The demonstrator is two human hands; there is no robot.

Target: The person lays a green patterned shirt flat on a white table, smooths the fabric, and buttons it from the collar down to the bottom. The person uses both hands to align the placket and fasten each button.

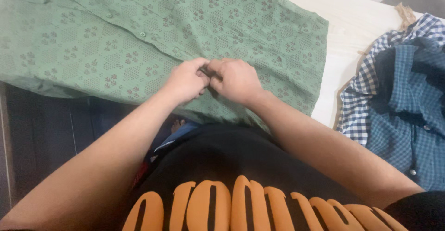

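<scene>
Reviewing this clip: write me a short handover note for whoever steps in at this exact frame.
Left hand and right hand: both pinched together on the placket of the green patterned shirt, near its lower end.
The shirt lies spread flat on the white surface, its upper buttons look fastened.
Blue checked shirts lie crumpled to the right, untouched.
Left: the lowest button, hidden under the fingers.

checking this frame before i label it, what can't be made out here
- Head view: what the left hand and right hand pinch on the green shirt; curled fingers hide it.
- Green shirt's collar and sleeves: cut off by the top and left edges.
- Blue checked shirts: cut off by the right edge.
</scene>
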